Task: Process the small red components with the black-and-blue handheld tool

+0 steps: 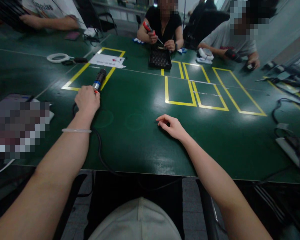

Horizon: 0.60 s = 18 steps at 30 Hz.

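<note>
My left hand [87, 99] is closed around the grip of an electric screwdriver [99, 78], whose dark barrel points away from me toward the yellow taped box. Its black cable [99, 150] runs back over the table's near edge. A thin bracelet [76, 130] circles my left wrist. My right hand [170, 126] rests on the green table [140, 140] near the middle, fingers loosely curled with thumb and forefinger close together; nothing shows in it.
Yellow tape rectangles [190, 90] mark the table. Across it, a person holds a red-handled screwdriver [150, 29] over a black tray [160, 58]. Another person sits at the far right, a third at the far left. A white ring [58, 58], a paper sheet [107, 61] and cables [285, 106] lie about.
</note>
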{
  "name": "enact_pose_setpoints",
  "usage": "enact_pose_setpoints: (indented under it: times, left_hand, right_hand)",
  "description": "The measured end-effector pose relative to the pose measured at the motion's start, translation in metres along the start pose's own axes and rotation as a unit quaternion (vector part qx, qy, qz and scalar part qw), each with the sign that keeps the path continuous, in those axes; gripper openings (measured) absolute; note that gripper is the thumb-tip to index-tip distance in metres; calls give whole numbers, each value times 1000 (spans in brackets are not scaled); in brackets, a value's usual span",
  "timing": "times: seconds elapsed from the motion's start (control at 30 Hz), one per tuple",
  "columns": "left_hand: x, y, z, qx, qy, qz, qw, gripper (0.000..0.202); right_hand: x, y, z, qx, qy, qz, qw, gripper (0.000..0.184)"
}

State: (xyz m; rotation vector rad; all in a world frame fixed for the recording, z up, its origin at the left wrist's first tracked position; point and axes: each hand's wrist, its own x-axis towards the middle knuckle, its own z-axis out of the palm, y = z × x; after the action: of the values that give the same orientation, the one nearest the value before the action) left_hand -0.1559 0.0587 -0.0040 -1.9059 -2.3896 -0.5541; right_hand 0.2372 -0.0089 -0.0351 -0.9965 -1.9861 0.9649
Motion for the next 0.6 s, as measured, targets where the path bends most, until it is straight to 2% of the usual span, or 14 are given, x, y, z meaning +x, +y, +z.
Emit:
enact_pose_setpoints:
  times: [0.13, 0.2, 0.27, 0.4, 0.5, 0.6]
  left_hand:
    - [-3, 10, -5, -22, 40, 35, 998, 43]
    - [-7, 23, -7, -97, 16, 69, 993, 40]
    - [-16, 43, -9, -205, -55, 120, 970, 39]
    - [-49, 90, -11, -353, -230, 217, 880, 49]
    - [-76, 116, -11, -405, -358, 247, 804, 69]
    - [-92, 128, -7, -413, -445, 266, 749, 72]
  right_hand:
    - [1, -2, 0, -2, 0, 2, 1000, 19]
    - [1, -3, 0, -3, -3, 7, 1000, 19]
    - [1, -3, 0, -4, -6, 10, 1000, 20]
    - [1, -4, 2, 4, -19, 6, 1000, 20]
    - [1, -5, 6, 27, -34, -9, 999, 22]
    - [0, -7, 9, 66, -61, -14, 996, 31]
